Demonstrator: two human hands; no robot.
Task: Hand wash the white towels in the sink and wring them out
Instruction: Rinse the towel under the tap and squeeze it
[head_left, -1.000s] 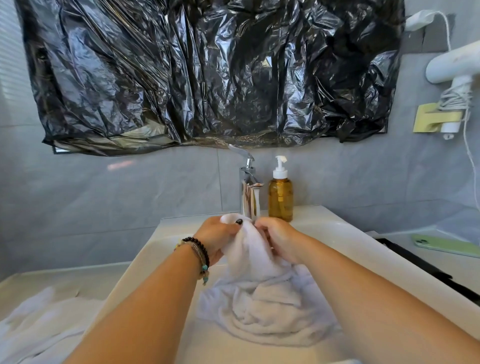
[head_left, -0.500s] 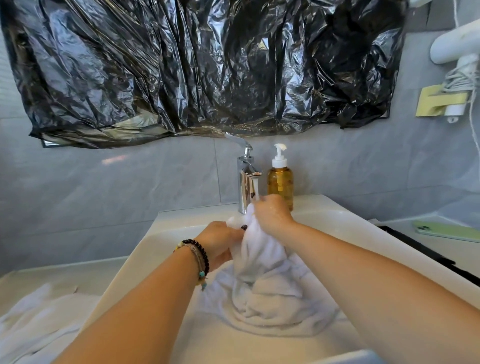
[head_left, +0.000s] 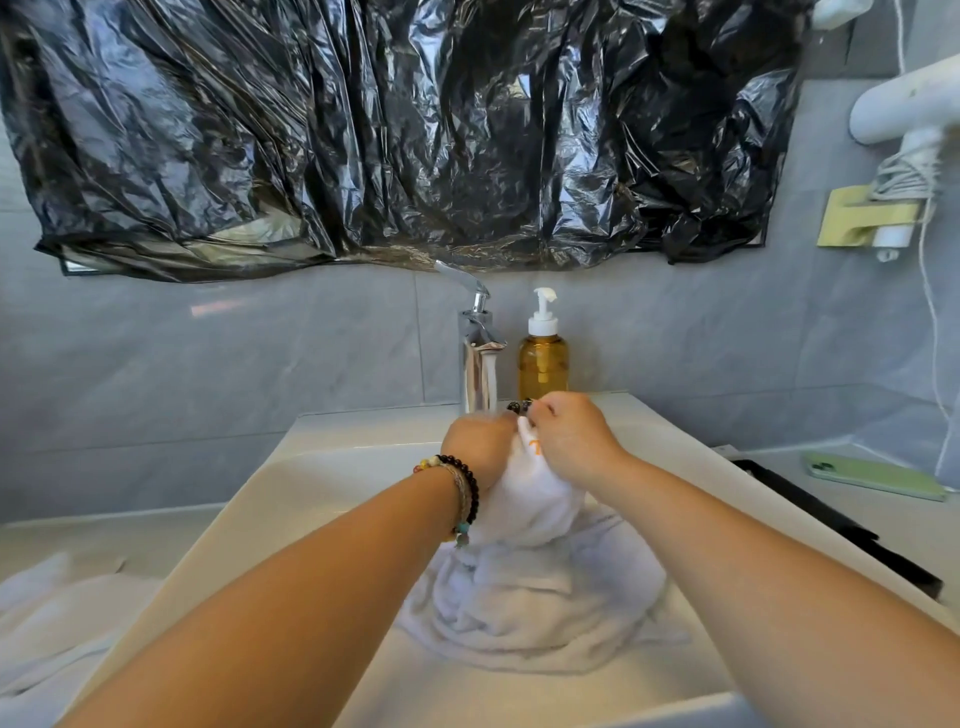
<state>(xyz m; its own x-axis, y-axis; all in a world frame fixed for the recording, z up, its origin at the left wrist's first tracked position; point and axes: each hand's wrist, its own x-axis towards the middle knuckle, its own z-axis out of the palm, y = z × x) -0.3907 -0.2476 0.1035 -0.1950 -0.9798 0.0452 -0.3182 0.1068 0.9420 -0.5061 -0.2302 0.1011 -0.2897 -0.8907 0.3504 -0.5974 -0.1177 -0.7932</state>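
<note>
A wet white towel (head_left: 540, 587) lies bunched in the white sink (head_left: 322, 467), its upper part pulled up toward the chrome faucet (head_left: 478, 358). My left hand (head_left: 480, 447), with beaded bracelets at the wrist, grips the raised part of the towel from the left. Pressed close against it, my right hand (head_left: 571, 441) grips the same raised part from the right, knuckles up. Water runs from the faucet just behind my left hand. A small orange mark shows on the towel between the hands. Another white towel (head_left: 47, 634) lies on the counter at the left.
An amber soap pump bottle (head_left: 543, 358) stands right of the faucet. A green phone (head_left: 872, 475) lies on the right counter beside a black strip. Black plastic sheeting (head_left: 395, 130) covers the wall above. A white hair dryer (head_left: 904, 119) hangs at the upper right.
Both hands have moved up and back toward the faucet with the towel's gathered top. My left hand rose level with the right, and the two now press together.
</note>
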